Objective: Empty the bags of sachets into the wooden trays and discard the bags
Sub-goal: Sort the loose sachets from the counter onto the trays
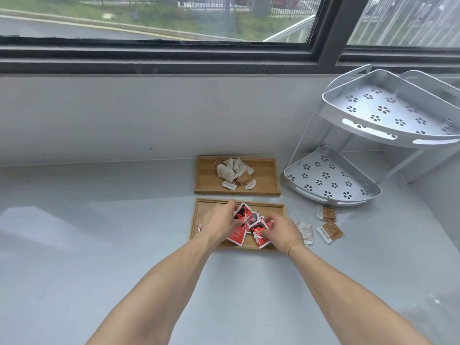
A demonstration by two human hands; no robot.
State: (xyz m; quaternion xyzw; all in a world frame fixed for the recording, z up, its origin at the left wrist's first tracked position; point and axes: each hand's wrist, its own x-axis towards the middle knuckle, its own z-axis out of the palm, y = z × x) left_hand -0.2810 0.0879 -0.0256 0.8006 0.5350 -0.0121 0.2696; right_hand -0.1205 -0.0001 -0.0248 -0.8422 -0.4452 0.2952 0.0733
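Note:
Two wooden trays lie on the grey counter. The near tray (276,207) holds a pile of red sachets (251,219). My left hand (220,221) rests on the pile's left side, fingers curled onto a red sachet. My right hand (282,231) is on the pile's right side, fingers curled round another red sachet. The far tray (263,175) holds white and brown sachets (235,171) in a loose heap. No bag is in view.
Three loose sachets (326,226), white and brown, lie on the counter right of the near tray. A silver two-tier corner rack (328,178) stands at the back right. A grey wall and a window run behind the trays.

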